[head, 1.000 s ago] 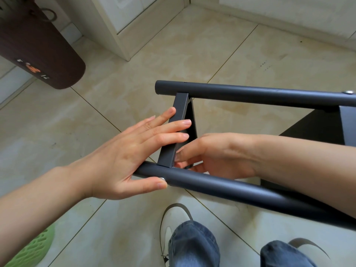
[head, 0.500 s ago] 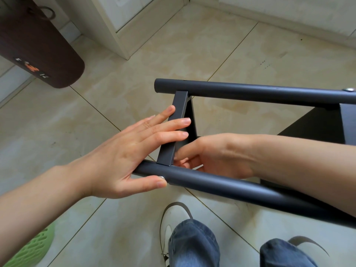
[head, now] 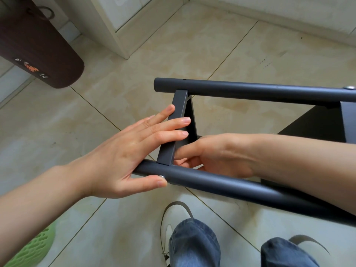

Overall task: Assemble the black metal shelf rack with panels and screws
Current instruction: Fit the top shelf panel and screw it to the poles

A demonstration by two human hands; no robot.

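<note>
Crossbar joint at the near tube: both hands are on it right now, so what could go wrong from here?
1. The right hand works behind the crossbar, partly hidden; its fingers could get pinched against the near tube if the bar shifts.
2. The left hand only presses flat on the crossbar, not gripping, so the frame might slip.
3. The screw head beside the left thumb looks exposed and may not be tight yet.

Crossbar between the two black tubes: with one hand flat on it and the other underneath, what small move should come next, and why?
Probably keep the left hand pressing the crossbar against the near tube while the right hand, reaching in behind the bar, works the fastening. A screw head shows at the left thumb tip, right at that joint. What the right fingers hold is hidden.
</note>
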